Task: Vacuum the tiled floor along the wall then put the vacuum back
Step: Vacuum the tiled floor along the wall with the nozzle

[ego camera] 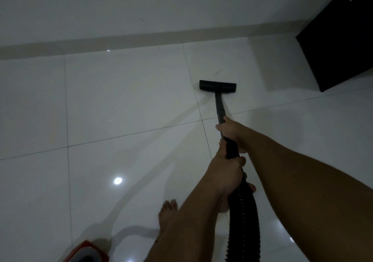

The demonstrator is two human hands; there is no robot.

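A black vacuum wand (220,108) slopes down from my hands to a flat black floor nozzle (217,85), which rests on the glossy white tiled floor (125,100) a short way from the wall's skirting (141,39). My right hand (232,132) grips the wand higher along the tube. My left hand (228,173) holds it just below, where the ribbed black hose (243,221) begins. The hose runs down past my arms and out of the bottom of the view.
A dark cabinet or door (343,46) stands at the right against the wall. The red and grey vacuum body (88,251) sits at the bottom left. My bare foot (167,213) is on the tiles near it. A ceiling light reflects at lower left.
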